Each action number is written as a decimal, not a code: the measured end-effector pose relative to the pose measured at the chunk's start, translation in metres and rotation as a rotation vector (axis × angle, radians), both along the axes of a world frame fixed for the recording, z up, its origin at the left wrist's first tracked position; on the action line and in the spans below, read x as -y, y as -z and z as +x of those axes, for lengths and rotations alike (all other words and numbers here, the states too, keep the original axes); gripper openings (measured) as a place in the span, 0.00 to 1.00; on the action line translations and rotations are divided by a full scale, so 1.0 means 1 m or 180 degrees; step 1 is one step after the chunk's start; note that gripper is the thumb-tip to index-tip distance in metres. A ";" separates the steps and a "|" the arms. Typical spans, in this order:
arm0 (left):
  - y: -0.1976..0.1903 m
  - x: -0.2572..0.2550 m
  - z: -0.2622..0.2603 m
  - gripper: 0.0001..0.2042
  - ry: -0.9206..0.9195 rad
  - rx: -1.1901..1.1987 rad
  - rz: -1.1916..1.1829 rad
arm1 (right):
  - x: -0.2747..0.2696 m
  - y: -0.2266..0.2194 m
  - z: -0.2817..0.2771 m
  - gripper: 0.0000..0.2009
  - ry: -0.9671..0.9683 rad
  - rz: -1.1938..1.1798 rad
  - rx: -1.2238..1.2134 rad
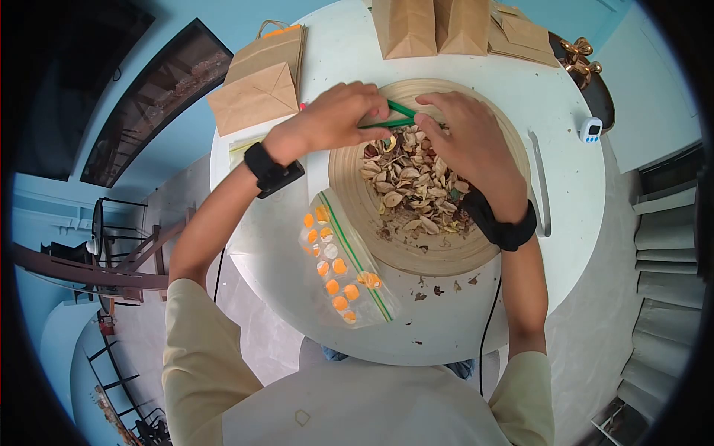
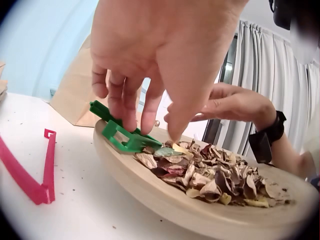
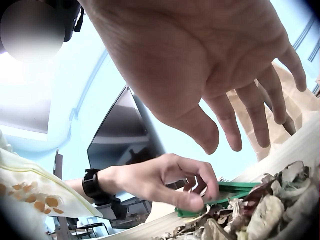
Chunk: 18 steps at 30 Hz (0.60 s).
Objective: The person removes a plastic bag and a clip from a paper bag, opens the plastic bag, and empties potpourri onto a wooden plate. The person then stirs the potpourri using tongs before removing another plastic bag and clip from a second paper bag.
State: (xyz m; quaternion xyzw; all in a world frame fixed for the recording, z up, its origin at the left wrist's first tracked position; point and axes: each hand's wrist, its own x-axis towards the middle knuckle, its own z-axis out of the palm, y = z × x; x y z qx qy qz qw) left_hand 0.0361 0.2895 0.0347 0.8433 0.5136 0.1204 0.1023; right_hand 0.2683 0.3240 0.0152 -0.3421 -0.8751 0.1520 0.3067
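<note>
A green V-shaped bag clip [image 1: 401,109] lies at the far left part of a round wooden tray [image 1: 349,215], beside a heap of dried petals and leaves [image 1: 405,186]. My left hand [image 1: 343,115] holds the clip's left part, fingertips [image 2: 130,125] over the green frame and thumb on the near side. The right hand [image 1: 476,141] hovers over the petals with its fingers spread and fairly straight. Its thumb tip overlaps the clip's hinge end in the head view, while the right wrist view shows nothing in its palm.
A zip bag with orange dots [image 1: 346,267] lies near left. A pink-red clip [image 2: 47,180] sits on the white table left of the tray. Brown paper bags [image 1: 260,82] stand at the back, with metal tongs [image 1: 541,186] and a timer [image 1: 590,130] to the right.
</note>
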 end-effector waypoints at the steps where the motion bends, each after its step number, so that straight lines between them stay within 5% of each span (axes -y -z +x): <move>1: 0.006 0.000 0.000 0.11 0.0079 -0.0278 -0.0033 | 0.000 -0.001 0.000 0.14 0.0032 0.0024 -0.0002; 8: 0.010 -0.005 -0.012 0.07 0.0043 0.0424 -0.0284 | 0.000 -0.005 0.001 0.14 0.0027 0.0048 -0.0070; 14: -0.007 -0.006 -0.037 0.06 -0.0044 0.0704 0.0427 | 0.000 -0.010 0.004 0.14 -0.0012 0.0178 -0.0319; 16: -0.013 0.000 -0.040 0.06 -0.0237 0.0702 0.0288 | 0.001 -0.013 0.004 0.14 -0.0028 0.0166 -0.0324; 18: -0.015 0.003 -0.042 0.07 -0.1016 0.1098 -0.0785 | 0.001 -0.016 0.004 0.14 -0.0041 0.0156 -0.0328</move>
